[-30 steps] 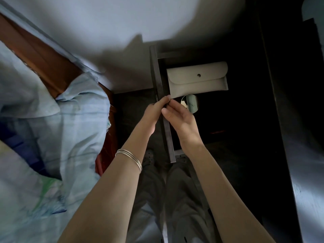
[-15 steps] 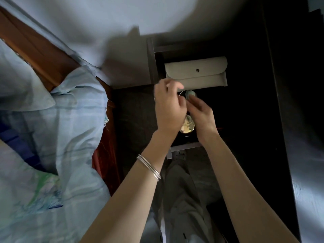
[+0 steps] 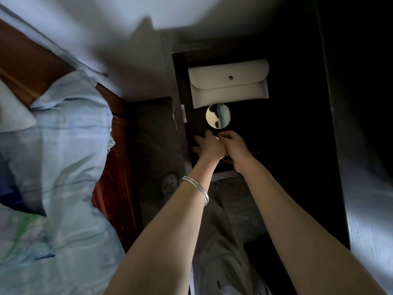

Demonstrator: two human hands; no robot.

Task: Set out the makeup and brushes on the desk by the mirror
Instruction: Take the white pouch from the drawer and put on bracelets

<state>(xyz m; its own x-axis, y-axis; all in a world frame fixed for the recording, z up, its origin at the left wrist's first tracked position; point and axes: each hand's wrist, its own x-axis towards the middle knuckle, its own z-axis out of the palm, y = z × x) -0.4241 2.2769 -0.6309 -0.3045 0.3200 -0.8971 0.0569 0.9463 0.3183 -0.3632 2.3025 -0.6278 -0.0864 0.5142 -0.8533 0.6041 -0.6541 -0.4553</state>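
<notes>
The small round mirror (image 3: 218, 119), shiny and smooth, stands on the dark worktop (image 3: 287, 145) just below the flat pale pouch (image 3: 229, 86) with one snap button. Both hands meet below it: the left hand (image 3: 207, 146) spreads its fingers, while the right hand (image 3: 232, 143) seems to pinch something small and hidden. No brushes are out yet, so I judge that most of the task remains.

Round mirror (image 3: 218, 118) now uncovered, hands (image 3: 209, 145) lower together.
</notes>
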